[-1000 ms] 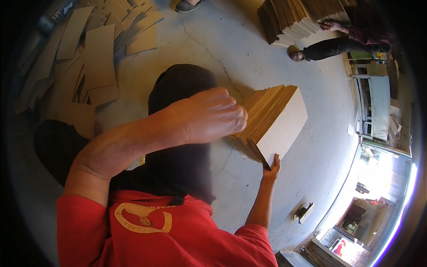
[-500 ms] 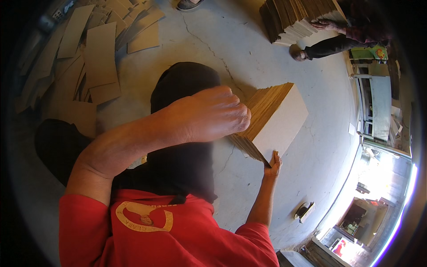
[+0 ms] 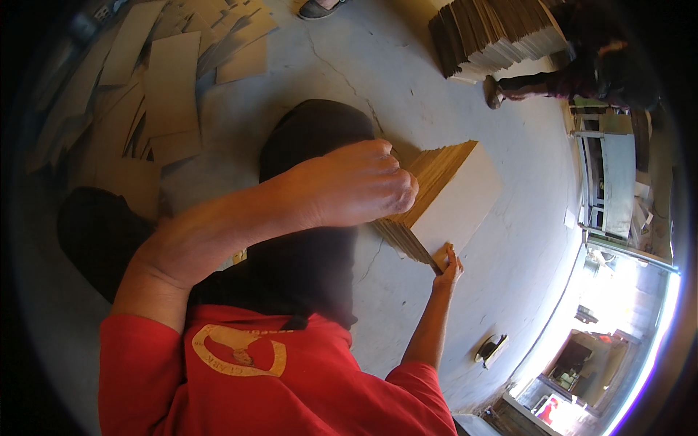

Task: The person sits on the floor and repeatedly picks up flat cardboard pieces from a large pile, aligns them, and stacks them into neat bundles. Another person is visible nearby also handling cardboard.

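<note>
A thick stack of cardboard sheets (image 3: 459, 190) stands on the floor in front of my knee, its pale top sheet facing up and its brown edges fanned on the left. My left hand (image 3: 371, 182) is closed in a fist at the stack's left side, back of the hand up. Its fingertips, and anything in them, are hidden. At the near corner of the stack is my right hand (image 3: 449, 267), its fingers closed on the edge of the cardboard.
Loose cardboard pieces (image 3: 173, 87) lie heaped at the far left. A taller cardboard stack (image 3: 494, 36) stands at the far right beside another person's leg (image 3: 534, 86). Along the right are a pale metal frame (image 3: 618, 174) and a bright doorway. A small dark object (image 3: 491, 350) lies on the floor.
The other person's hand has left the far stack. My right fingers have shifted slightly at the near corner; my left fist stays by the stack's left side. The view has shifted a little.
</note>
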`<state>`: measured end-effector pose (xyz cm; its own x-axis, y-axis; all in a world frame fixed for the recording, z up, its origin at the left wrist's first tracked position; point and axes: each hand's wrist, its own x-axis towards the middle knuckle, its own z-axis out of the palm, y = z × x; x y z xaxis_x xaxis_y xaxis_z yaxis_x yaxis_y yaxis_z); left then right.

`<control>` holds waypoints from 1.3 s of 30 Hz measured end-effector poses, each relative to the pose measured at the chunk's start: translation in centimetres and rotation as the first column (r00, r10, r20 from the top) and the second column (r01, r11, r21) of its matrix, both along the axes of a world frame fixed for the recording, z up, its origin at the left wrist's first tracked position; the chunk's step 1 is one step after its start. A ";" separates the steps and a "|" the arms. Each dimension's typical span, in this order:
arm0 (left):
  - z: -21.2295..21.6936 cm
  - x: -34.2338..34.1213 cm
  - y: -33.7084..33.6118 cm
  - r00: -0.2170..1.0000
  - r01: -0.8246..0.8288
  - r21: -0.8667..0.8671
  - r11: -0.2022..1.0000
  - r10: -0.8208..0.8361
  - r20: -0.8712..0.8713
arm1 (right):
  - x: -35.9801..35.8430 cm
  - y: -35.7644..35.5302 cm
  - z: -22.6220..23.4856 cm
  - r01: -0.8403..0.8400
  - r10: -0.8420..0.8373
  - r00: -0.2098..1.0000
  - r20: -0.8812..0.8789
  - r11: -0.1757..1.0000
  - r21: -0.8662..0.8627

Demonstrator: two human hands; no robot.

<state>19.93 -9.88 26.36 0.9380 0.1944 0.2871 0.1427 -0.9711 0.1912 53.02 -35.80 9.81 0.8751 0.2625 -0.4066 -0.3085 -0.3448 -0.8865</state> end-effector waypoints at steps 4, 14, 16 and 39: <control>-0.5 -0.1 -0.7 0.997 -0.042 0.192 0.980 0.028 0.077 | 3.7 -1.7 -1.6 -0.182 0.227 0.947 0.228 0.963 -0.200; -0.5 -11.7 -0.6 0.881 0.126 0.077 0.989 -0.147 0.450 | 15.3 0.5 -2.3 0.142 0.509 0.065 0.858 0.847 -0.513; 1.4 -17.7 1.8 0.994 -0.017 -0.156 0.988 0.034 0.106 | 15.3 4.2 1.3 -0.141 0.132 0.669 0.732 0.989 -0.050; -35.9 -45.4 -24.2 -0.743 -0.646 -0.222 -0.731 0.668 -0.037 | -43.1 49.3 -17.9 -0.988 0.916 0.152 -0.371 0.128 -0.090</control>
<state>-25.47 -34.08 -9.56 -0.8729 0.4440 0.2023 0.4875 0.7777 0.3969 9.92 13.49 -8.13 -0.1118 0.6807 -0.7240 0.3243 -0.6637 -0.6741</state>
